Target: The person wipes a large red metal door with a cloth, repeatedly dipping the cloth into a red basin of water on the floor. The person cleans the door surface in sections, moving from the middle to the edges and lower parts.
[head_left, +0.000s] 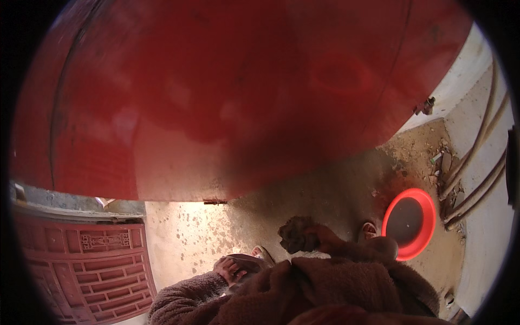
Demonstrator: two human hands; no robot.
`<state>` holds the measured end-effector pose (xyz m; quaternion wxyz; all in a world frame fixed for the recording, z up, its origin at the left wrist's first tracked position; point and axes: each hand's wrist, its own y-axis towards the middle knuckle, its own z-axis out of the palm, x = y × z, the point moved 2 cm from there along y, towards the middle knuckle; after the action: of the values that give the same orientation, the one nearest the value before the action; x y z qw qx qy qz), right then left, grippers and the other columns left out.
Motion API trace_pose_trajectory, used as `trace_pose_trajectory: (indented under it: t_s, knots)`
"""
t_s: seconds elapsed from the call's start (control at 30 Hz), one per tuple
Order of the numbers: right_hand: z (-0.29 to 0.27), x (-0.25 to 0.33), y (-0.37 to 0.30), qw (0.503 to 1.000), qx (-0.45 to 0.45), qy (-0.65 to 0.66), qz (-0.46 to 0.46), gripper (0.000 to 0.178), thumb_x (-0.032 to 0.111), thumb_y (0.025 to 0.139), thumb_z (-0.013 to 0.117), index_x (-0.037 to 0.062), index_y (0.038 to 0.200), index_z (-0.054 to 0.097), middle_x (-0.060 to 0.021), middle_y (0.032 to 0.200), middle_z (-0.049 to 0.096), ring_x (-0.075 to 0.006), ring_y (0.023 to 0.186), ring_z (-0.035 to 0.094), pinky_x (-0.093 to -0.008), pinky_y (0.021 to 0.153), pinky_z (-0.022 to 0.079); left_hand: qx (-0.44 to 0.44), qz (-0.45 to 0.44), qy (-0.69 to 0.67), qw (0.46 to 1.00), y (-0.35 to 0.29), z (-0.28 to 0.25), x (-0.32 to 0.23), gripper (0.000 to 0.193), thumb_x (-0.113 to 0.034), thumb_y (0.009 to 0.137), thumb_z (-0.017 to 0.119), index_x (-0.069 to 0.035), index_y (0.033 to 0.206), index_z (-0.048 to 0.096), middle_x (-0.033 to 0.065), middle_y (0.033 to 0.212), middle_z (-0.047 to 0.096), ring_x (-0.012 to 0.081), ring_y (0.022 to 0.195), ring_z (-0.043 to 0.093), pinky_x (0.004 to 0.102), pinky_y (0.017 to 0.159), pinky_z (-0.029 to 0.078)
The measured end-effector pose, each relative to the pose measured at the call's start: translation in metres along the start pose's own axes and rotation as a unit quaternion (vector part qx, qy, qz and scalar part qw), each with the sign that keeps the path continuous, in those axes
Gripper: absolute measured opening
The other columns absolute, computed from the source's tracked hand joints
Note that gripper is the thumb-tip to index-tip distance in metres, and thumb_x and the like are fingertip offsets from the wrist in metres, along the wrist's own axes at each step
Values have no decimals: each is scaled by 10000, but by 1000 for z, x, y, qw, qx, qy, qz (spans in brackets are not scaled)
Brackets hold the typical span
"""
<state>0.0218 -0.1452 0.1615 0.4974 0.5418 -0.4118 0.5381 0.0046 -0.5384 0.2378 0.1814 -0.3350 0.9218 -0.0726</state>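
Note:
My right hand (325,238) is closed on a dark, crumpled rag (297,234), held out in front of my body and below a large glossy red panel (227,108). My left hand (230,270) lies on my leg with its fingers apart and nothing in it. The panel fills the upper part of the view and reflects its surroundings, with blurred darker patches across its lower middle. To the right of the rag, a red plastic basin (431,222) of greyish water stands on the floor beside my foot (368,231).
A reddish lattice-patterned panel (103,271) is at the lower left. Along the right wall run pale hoses or pipes (476,146), with rubble (447,162) near them. A small metal fitting (424,106) juts from the panel's right edge. The concrete floor (187,233) has wet-looking spots.

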Motion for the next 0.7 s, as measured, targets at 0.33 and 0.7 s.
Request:
trace_pose_trajectory:
  t_s: [0.33, 0.7]
  knots:
    - [-9, 0, 0, 892, -56, 368, 258, 326, 180, 873, 599, 67, 1173, 537, -124, 1062, 611, -299, 950, 609, -439, 896, 483, 87, -137, -53, 985, 26, 61, -13, 479, -406, 814, 665, -105, 1181, 607, 156, 1206, 572, 326, 1148, 531, 458, 967, 417]
    - [-188, 233, -31, 879, -291, 377, -7, 281, 359, 875, 639, 84, 903, 591, -67, 824, 570, -204, 744, 552, -348, 653, 474, -481, 9, -3, 877, 193, -470, -181, 691, -457, 836, 638, -56, 1364, 443, 271, 1365, 409, 481, 1236, 406, 626, 1022, 295]
